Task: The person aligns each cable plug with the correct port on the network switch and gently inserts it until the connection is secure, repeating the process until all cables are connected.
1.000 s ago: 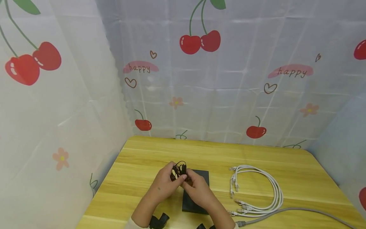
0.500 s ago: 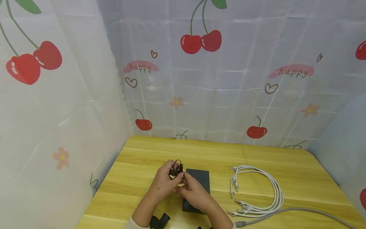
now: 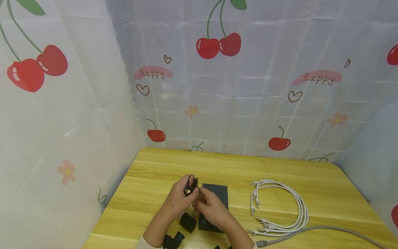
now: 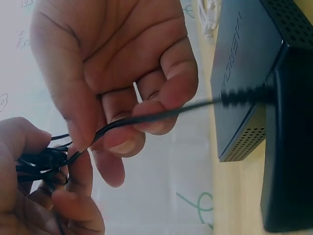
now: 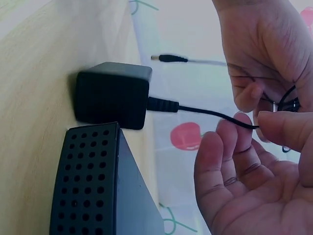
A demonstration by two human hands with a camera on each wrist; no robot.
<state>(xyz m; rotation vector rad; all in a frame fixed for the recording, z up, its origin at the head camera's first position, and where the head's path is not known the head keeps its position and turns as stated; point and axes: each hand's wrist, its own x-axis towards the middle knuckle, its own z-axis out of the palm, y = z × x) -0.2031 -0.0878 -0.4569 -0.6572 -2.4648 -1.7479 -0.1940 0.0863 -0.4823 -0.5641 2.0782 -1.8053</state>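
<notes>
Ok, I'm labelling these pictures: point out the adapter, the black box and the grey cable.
adapter (image 5: 111,97), right wrist view: side of its block
black box (image 3: 220,192), head view: uncovered part of its top
grey cable (image 3: 323,227), head view: middle of its visible length

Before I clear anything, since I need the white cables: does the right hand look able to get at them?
Likely yes, but the right hand pinches the black cord and should let go first. The white cables lie largely uncovered to its right, beyond the black box.
</notes>
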